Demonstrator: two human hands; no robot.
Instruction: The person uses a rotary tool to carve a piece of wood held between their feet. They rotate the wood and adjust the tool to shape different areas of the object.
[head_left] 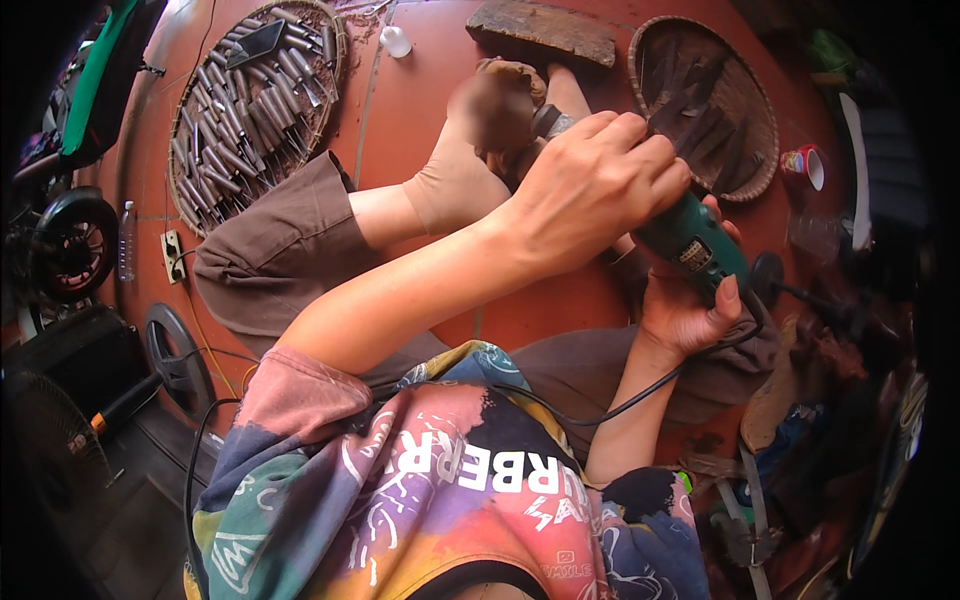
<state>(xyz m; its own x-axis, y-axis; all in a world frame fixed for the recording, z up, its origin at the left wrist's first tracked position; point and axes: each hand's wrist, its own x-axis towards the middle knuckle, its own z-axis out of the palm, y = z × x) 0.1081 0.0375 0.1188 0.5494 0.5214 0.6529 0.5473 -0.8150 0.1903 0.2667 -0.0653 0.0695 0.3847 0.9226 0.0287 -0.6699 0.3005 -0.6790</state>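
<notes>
A green corded power tool [690,245], which looks like a grinder, is held between both my hands in front of my right knee. My left hand [605,170] reaches across and closes over its front end, knuckles up. My right hand [680,310] grips the body from below, its thumb along the near side. Beyond my left hand, a grey metal piece [560,125] points toward a brown, blurred object [500,110] beside my foot [455,180]. What that object is cannot be made out. A black cord [640,400] runs from the tool across my lap.
At the far left, a round woven basket [338,60] holds many wooden-handled tools. A second basket [770,140] with dark flat pieces lies far right. Around them are a wooden block [540,32], a white bottle [395,41], a paper cup [803,168] and a power socket [172,257].
</notes>
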